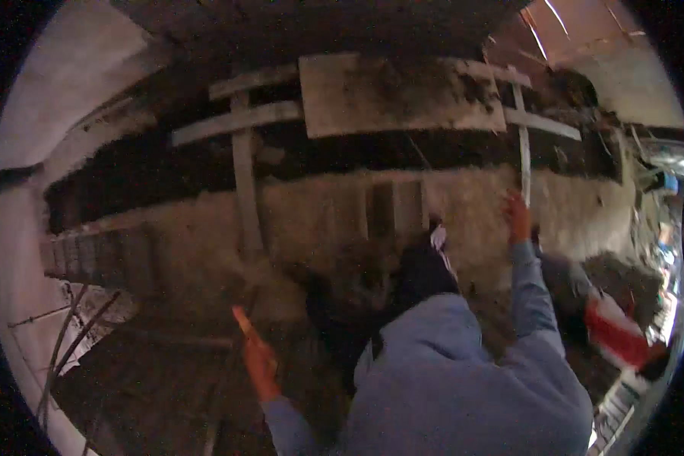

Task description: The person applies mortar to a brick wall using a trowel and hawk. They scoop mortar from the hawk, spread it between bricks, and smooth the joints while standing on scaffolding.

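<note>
My left hand (259, 359) is raised over dark ground at the lower left, fingers stretched upward and nothing clear in them. Farther forward on the right, my right hand (517, 218) is held up with its fingers loosely apart. Behind that hand runs a pale upright post (524, 156); whether the two touch cannot be made out. Crosspieces and a second upright post (245, 171) stand to the left. A broad pale board (403, 95) spans the middle between the posts. The picture is dim and blurred, so finger detail is poor.
A low earthen-looking wall (479, 190) runs behind the posts, with a recess (394, 209) in its middle. Bent rods (72, 342) stick up at the left. A red and white object (615, 330) lies at the right, near bright clutter (665, 251).
</note>
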Action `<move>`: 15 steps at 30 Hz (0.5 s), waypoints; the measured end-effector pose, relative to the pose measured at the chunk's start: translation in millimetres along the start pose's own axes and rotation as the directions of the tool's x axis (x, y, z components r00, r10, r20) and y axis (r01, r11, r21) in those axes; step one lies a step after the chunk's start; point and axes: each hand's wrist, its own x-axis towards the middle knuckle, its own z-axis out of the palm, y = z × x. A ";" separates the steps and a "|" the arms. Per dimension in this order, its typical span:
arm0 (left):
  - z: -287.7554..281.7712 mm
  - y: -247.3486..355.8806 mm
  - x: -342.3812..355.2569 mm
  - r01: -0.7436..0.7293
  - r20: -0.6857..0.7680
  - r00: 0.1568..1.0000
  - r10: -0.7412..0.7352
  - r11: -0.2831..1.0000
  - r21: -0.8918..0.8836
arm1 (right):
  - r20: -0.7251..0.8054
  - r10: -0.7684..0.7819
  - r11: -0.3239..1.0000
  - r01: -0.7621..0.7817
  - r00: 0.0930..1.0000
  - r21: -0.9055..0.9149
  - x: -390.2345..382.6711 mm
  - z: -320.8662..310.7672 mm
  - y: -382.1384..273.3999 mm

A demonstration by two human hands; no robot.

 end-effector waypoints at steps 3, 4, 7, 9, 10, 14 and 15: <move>-24.1 40.9 50.1 -0.060 0.158 0.986 0.055 0.998 0.027 | 0.002 0.206 0.960 -0.202 0.979 -0.192 -163.8 -1.9 63.4; -35.1 46.2 55.4 -0.070 0.178 0.982 0.064 0.997 0.025 | 0.042 0.286 0.932 -0.268 0.957 -0.245 -208.4 4.2 77.2; -71.2 70.0 72.7 -0.120 0.196 0.974 0.114 0.993 0.019 | 0.181 0.501 0.846 -0.435 0.846 -0.309 -286.0 53.6 82.1; -93.0 86.1 82.1 -0.151 0.198 0.969 0.145 0.988 0.015 | 0.225 0.537 0.832 -0.465 0.813 -0.303 -307.4 91.4 80.2; -98.0 94.3 86.9 -0.165 0.195 0.968 0.157 0.986 0.025 | 0.234 0.520 0.846 -0.458 0.821 -0.274 -311.6 107.2 80.2; -95.2 134.8 131.4 -0.211 0.265 0.952 0.156 0.958 0.194 | 0.199 0.351 0.933 -0.359 0.915 0.004 -320.2 152.4 93.0; -87.9 140.6 149.5 -0.203 0.309 0.942 0.126 0.951 0.231 | 0.170 0.275 0.950 -0.295 0.946 0.103 -315.2 155.4 97.3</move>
